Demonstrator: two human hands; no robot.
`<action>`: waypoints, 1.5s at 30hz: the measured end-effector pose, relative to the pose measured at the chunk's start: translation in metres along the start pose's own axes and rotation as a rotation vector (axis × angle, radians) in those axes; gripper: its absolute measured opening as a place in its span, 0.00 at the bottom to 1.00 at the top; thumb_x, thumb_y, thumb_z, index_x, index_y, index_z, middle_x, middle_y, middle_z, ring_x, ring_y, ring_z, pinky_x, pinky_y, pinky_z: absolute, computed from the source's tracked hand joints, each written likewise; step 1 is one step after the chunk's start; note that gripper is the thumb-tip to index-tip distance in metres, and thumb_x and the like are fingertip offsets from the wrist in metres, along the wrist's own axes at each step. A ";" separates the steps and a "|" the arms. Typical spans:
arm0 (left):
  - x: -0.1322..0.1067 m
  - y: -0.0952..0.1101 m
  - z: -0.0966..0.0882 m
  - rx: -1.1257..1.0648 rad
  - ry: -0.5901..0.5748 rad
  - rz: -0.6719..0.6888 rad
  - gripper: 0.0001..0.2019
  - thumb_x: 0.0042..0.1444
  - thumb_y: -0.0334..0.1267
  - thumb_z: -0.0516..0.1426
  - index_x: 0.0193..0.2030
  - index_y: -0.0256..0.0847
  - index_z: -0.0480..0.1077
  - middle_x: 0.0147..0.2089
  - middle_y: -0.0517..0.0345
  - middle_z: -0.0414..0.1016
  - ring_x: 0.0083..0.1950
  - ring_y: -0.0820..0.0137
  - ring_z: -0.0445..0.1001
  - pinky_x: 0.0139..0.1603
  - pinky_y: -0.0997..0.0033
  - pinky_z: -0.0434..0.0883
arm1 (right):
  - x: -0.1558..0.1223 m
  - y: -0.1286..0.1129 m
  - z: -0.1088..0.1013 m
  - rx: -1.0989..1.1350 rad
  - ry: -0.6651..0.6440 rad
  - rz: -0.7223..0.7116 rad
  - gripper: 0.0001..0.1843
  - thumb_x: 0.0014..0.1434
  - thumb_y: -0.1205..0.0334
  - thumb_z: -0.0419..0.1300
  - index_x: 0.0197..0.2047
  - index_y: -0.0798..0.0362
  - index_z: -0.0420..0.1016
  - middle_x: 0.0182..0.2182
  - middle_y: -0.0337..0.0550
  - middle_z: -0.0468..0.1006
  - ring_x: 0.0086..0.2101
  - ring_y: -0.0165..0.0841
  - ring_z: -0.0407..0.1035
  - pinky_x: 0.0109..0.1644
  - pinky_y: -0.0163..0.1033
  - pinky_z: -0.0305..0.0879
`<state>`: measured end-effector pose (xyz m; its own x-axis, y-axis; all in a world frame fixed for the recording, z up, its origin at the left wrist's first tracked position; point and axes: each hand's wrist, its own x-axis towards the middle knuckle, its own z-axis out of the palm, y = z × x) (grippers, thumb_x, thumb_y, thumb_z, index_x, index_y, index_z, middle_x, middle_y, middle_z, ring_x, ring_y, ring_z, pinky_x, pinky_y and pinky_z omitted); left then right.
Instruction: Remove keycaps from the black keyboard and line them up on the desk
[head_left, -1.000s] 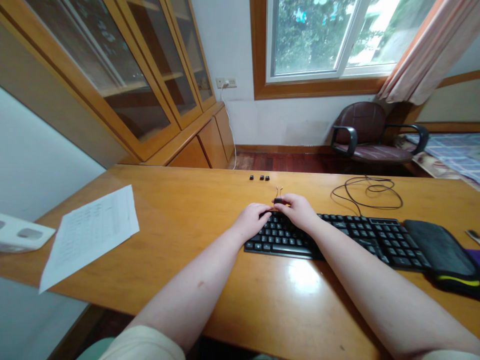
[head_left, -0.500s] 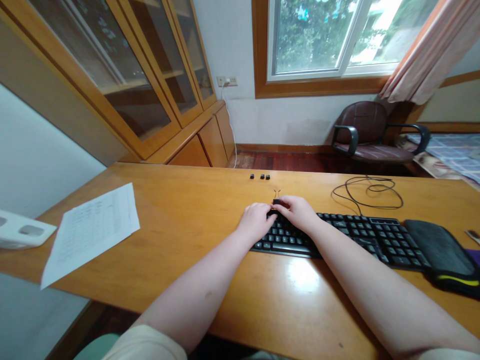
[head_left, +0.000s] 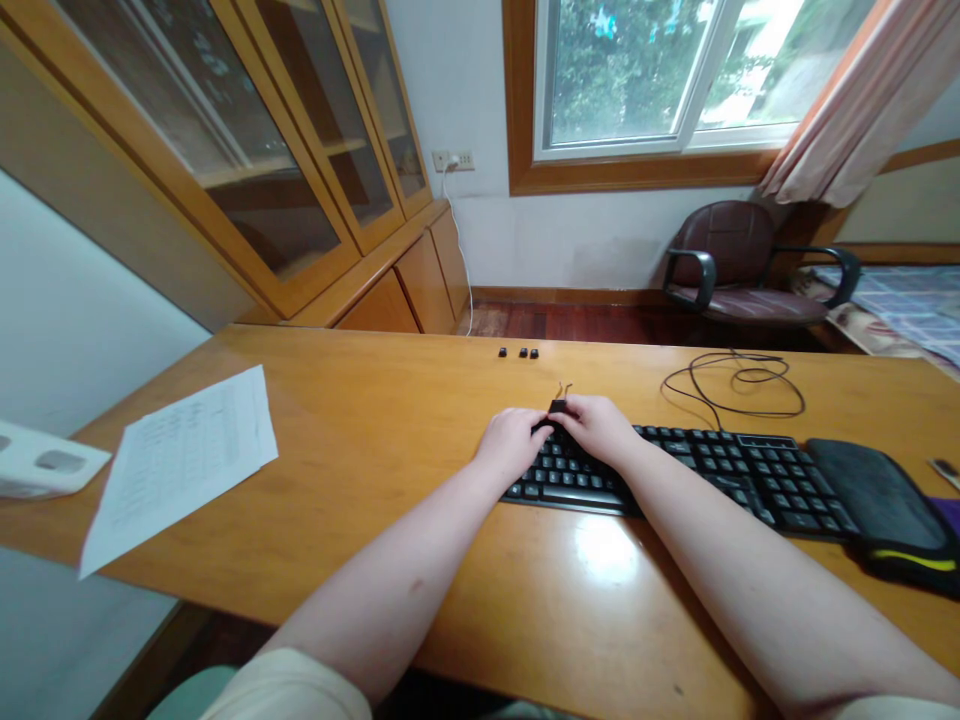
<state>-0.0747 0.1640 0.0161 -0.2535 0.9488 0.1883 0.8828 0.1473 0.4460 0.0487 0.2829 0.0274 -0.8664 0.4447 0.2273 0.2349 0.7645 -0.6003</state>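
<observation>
A keycap puller (head_left: 558, 406), a small black body with two thin bent wire prongs pointing away from me, is pinched over the upper left of a black keyboard (head_left: 585, 495). My right hand (head_left: 595, 425) grips it between thumb and fingers from the right side. From the left, my left hand (head_left: 511, 441) is closed, its fingertips meeting the puller's near end. The hands cover the part between the fingertips, so anything small there is hidden. Three loose black keycaps (head_left: 523, 353) lie near the desk's far edge.
Printed paper sheets (head_left: 184, 450) and a white object (head_left: 52, 463) are on the left of the wooden desk (head_left: 360, 430). A coiled black cable (head_left: 731, 385) runs behind the keyboard. A black case with a yellow stripe (head_left: 885, 505) touches the right side.
The puller's wire prongs have tilted slightly to the right. Both hands stay close together in nearly the same place over the keyboard.
</observation>
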 end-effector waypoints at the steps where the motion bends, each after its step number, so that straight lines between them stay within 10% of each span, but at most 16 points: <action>1: 0.000 0.000 0.000 -0.005 -0.001 0.000 0.12 0.58 0.40 0.54 0.45 0.43 0.74 0.43 0.52 0.78 0.44 0.61 0.74 0.47 0.62 0.68 | 0.000 0.000 0.000 -0.006 -0.003 -0.001 0.09 0.58 0.60 0.56 0.34 0.50 0.77 0.31 0.42 0.80 0.33 0.34 0.73 0.38 0.36 0.65; 25: -0.002 -0.002 0.003 -0.044 0.025 -0.038 0.16 0.57 0.42 0.55 0.52 0.45 0.71 0.45 0.51 0.77 0.46 0.61 0.74 0.49 0.61 0.68 | 0.000 0.002 -0.001 0.081 0.109 0.065 0.09 0.57 0.60 0.56 0.33 0.50 0.78 0.33 0.42 0.81 0.35 0.36 0.74 0.41 0.39 0.67; 35: -0.009 0.001 -0.001 -0.157 0.183 -0.022 0.19 0.56 0.39 0.56 0.56 0.42 0.67 0.51 0.52 0.74 0.51 0.63 0.72 0.54 0.62 0.68 | 0.003 0.001 0.002 0.781 0.136 0.316 0.16 0.47 0.50 0.63 0.32 0.55 0.73 0.29 0.44 0.80 0.29 0.34 0.74 0.36 0.40 0.72; 45: -0.010 -0.001 -0.006 -0.345 0.206 0.015 0.14 0.57 0.38 0.56 0.50 0.43 0.71 0.48 0.55 0.76 0.49 0.67 0.73 0.54 0.65 0.69 | 0.002 -0.002 -0.004 0.909 0.103 0.295 0.17 0.44 0.51 0.66 0.31 0.56 0.74 0.27 0.41 0.78 0.28 0.31 0.73 0.36 0.39 0.71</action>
<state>-0.0751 0.1523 0.0195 -0.3468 0.8691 0.3528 0.7115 -0.0014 0.7027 0.0480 0.2845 0.0317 -0.7738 0.6334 0.0123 -0.0316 -0.0192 -0.9993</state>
